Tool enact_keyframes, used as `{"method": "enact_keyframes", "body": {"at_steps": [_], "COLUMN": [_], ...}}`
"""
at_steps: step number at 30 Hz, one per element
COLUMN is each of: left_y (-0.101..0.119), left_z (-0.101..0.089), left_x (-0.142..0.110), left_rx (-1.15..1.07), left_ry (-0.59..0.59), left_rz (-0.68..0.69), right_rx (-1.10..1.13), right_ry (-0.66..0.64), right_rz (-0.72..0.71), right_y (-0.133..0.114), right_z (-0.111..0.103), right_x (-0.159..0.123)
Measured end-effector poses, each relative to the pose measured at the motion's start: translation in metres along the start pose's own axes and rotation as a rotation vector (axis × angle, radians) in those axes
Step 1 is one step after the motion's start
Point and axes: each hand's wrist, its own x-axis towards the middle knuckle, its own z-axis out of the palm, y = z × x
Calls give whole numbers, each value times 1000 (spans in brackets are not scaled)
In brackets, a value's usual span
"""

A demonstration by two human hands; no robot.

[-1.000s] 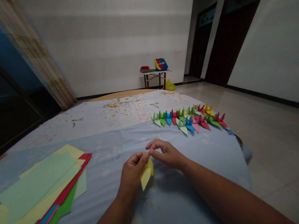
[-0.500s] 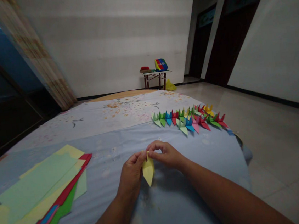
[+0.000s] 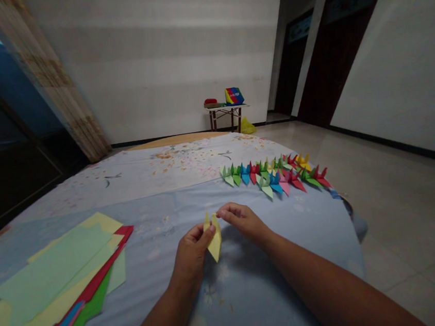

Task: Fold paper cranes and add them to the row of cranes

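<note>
A yellow origami crane (image 3: 215,245), its wings folded together and two narrow points standing up, is held above the table. My left hand (image 3: 195,245) pinches its left side between thumb and fingers. My right hand (image 3: 243,221) is closed at the upper right, with thumb and forefinger on the tip of the bent point. Rows of folded paper cranes (image 3: 275,182) in green, blue, red, pink and yellow stand further back on the right.
A loose stack of coloured paper sheets (image 3: 58,273) lies at the left. Blue and white floral cloth (image 3: 155,273) covers the round table. Beyond it, a small table (image 3: 227,107) against the wall carries a colourful box (image 3: 234,96); a yellow bag (image 3: 247,125) sits on the floor.
The crane has turned in my left hand, and its two upper points now show apart. My right hand has shifted slightly right, from the crane's top to the tip of one point.
</note>
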Motion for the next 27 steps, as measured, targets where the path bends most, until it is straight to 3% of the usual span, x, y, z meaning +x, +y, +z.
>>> {"method": "enact_keyframes", "body": {"at_steps": [5, 10, 16, 27], "left_y": [2, 3, 7, 6], "left_z": [1, 2, 3, -2], "left_x": [-1, 0, -2, -3], "left_rx": [48, 41, 144, 208], "left_ry": [8, -37, -8, 8], "left_rz": [13, 50, 25, 60], "right_rx": [-27, 7, 49, 44], "right_ry": [-35, 37, 106, -33], "right_rz": [29, 13, 24, 32], "right_y": [1, 4, 11, 9], "right_z": [6, 6, 3, 6], "right_x": [-2, -1, 3, 1]}}
